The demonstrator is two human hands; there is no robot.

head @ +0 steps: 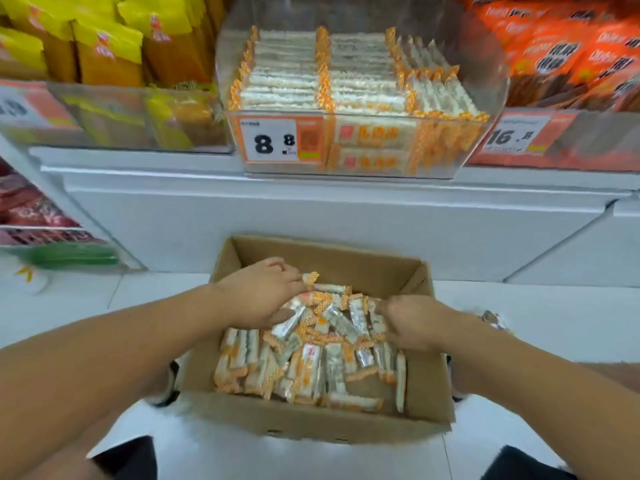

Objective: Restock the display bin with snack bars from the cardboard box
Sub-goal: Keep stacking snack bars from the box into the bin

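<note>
Head view. Price tag [273, 142] on front of clear display bin [360, 168] reads "8 8" in bold black on white, orange border; smaller print blurred. Neighbouring tag [514, 138] to the right reads roughly "16.8", blurred. Orange characters on bar wrappers behind bin front, not legible. Yellow packets [104, 39] upper left, orange packets [571, 46] upper right, print unreadable.

Bin on white shelf [138, 168], nearly full: bars [356, 77] white with orange crimped ends, laid in neat rows, some standing at right side.

Cardboard box [311, 420] on white floor [69, 306] below shelf, flaps open, holding loose jumbled snack bars [311, 365] of same white-and-orange wrapper, some silver backs showing.

Left hand [263, 292] inside box, far side, fingers pinched on one snack bar [310, 277]. Right hand [414, 323] apart from left, down in the pile at right, fingers curled; whether clamped on bars, cannot tell.
</note>
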